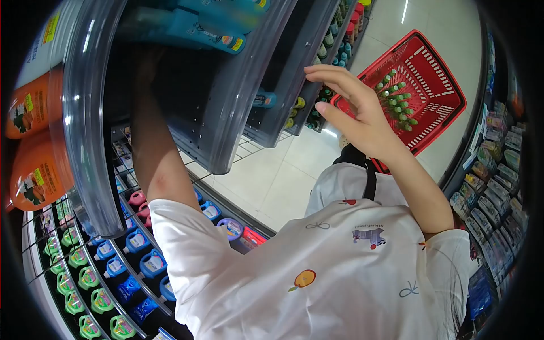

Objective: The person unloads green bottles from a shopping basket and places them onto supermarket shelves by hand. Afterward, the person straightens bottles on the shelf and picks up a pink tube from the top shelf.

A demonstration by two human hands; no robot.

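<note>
My left hand (146,63) reaches deep into a dark shelf tray, below and behind several blue bottles (218,37) that lie near its top. Shadow hides its fingers, so whether they grip anything does not show. My right hand (357,107) is raised in front of my body, with thumb and fingers apart and nothing in it. Its fingertips are close to the edge of a grey shelf tray (289,85). A small blue bottle (264,98) sits in a neighbouring tray, left of that hand.
A red shopping basket (447,107) stands on the tiled floor (283,175) with several green bottles (399,105) inside. Orange bottles (39,173) line the left edge. Blue jugs (152,263) and green containers (102,300) fill the lower shelves. Packaged goods (493,192) hang along the right side.
</note>
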